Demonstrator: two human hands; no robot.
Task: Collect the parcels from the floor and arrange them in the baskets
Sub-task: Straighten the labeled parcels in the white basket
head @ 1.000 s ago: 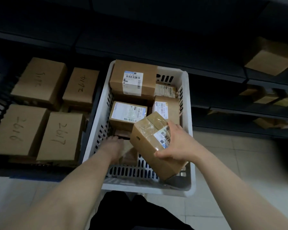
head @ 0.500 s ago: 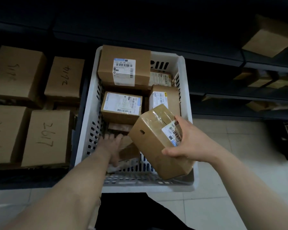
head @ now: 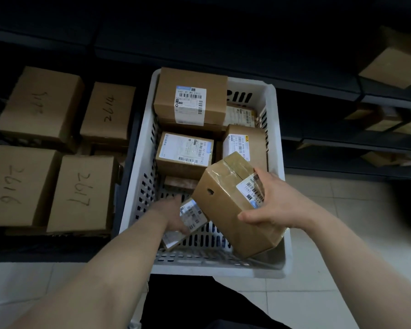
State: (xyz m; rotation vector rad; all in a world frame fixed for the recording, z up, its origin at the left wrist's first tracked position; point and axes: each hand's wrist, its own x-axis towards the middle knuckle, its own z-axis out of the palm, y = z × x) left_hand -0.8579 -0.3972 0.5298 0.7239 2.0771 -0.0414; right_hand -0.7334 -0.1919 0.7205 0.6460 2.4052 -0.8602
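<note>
Flat parcel [head: 191,216] newly tilted up, gripped by left hand [head: 173,213] fingers; taped box [head: 226,205] clamped in right hand [head: 274,205] fingers; basket [head: 211,271] slot clearing.

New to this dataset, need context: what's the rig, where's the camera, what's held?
No machine: a person works bare-handed; the single camera sits on their head, looking down along both arms. Below is a white perforated plastic basket, holding several labelled brown cardboard parcels. The right hand holds a tape-wrapped brown cardboard box tilted over the basket's near right corner. The left hand reaches inside, its grip on a small flat labelled parcel. Left of the basket sit brown cardboard boxes with handwritten numbers.
</note>
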